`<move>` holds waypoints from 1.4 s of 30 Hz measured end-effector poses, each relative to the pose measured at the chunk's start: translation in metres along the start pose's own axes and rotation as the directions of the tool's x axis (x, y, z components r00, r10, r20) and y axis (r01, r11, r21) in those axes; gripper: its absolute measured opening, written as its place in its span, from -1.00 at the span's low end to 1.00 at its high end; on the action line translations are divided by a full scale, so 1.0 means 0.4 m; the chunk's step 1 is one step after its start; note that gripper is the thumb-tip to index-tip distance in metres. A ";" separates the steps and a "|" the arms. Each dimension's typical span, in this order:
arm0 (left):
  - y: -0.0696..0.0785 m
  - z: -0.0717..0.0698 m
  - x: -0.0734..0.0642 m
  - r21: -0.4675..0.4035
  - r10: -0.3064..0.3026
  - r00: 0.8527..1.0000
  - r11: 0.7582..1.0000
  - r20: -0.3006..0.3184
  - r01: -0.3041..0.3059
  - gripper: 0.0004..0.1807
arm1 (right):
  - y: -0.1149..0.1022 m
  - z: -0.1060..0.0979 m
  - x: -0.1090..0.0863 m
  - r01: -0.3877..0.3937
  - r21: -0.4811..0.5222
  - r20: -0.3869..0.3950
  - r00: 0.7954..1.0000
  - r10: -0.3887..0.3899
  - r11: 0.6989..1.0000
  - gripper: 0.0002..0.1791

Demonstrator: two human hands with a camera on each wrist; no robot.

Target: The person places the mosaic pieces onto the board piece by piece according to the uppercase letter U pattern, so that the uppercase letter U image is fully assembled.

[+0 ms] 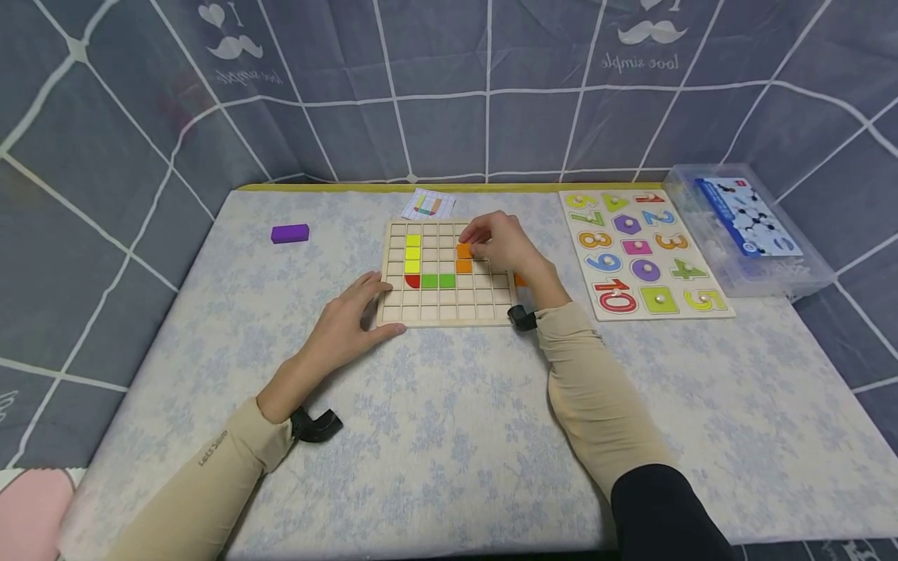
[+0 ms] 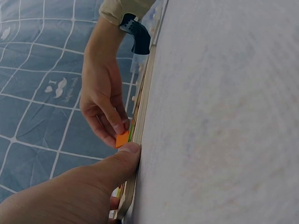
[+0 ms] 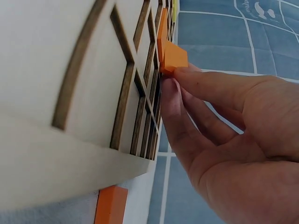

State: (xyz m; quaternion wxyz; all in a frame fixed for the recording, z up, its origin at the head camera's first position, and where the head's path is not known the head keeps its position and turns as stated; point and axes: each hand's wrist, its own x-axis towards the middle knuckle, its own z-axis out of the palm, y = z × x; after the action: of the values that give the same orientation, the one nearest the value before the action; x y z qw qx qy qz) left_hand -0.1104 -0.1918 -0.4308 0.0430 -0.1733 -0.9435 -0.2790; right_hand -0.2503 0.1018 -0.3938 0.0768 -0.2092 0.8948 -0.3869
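Note:
A wooden grid board (image 1: 449, 315) lies on the table with yellow squares (image 1: 412, 253), a red rounded piece (image 1: 412, 281), green squares (image 1: 438, 281) and an orange square (image 1: 464, 266) on it. My right hand (image 1: 507, 248) pinches another orange square tile (image 3: 175, 56) between thumb and fingertips. That tile stands tilted at the board's surface, beside the flat orange one. At the board's lower left corner, my left hand (image 1: 347, 315) touches the left side with straight fingers, while its thumb (image 2: 124, 161) lies along the front edge.
Right of the board lies an orange block (image 3: 110, 205), partly hidden by my right wrist. A pattern card (image 1: 428, 204) sits behind the board, a purple block (image 1: 290, 234) at left. Farther right are a number puzzle board (image 1: 582, 288) and a clear plastic box (image 1: 807, 273).

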 end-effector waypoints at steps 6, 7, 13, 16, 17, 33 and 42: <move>0.003 0.003 0.000 0.006 -0.009 1.000 1.000 0.006 0.009 -0.18 | 0.000 0.001 -0.004 -0.002 -0.016 -0.006 1.000 0.002 1.000 -0.79; 0.004 0.003 0.000 0.008 -0.010 1.000 1.000 0.007 0.010 -0.18 | 0.000 0.001 -0.004 -0.003 -0.019 -0.005 1.000 0.003 1.000 -0.79; 0.002 0.004 0.001 0.019 -0.007 1.000 1.000 -0.001 0.007 -0.18 | -0.006 0.000 -0.004 0.006 -0.007 -0.006 1.000 -0.006 1.000 -0.79; 0.001 0.005 0.001 0.016 -0.004 1.000 1.000 -0.006 0.005 -0.18 | -0.006 0.000 -0.004 0.007 -0.010 -0.013 1.000 -0.007 1.000 -0.80; 0.001 0.005 0.001 0.015 -0.004 1.000 1.000 -0.006 0.005 -0.18 | -0.006 0.000 -0.004 0.006 -0.014 -0.015 1.000 -0.007 1.000 -0.81; 0.000 0.018 -0.004 0.005 -0.008 1.000 1.000 -0.002 0.008 -0.18 | 0.018 -0.023 -0.028 -0.005 -0.001 -0.016 1.000 0.005 1.000 -0.85; 0.000 0.009 0.000 0.013 0.004 1.000 1.000 -0.009 -0.004 -0.19 | 0.066 -0.097 -0.108 -0.051 -0.070 -0.007 0.999 0.050 0.996 -0.82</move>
State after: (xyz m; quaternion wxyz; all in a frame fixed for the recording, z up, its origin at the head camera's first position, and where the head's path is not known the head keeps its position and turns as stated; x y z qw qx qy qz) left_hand -0.1104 -0.1898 -0.4336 0.0488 -0.1736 -0.9448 -0.2735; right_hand -0.2314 0.1625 -0.3873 0.0767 -0.1879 0.9131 -0.3536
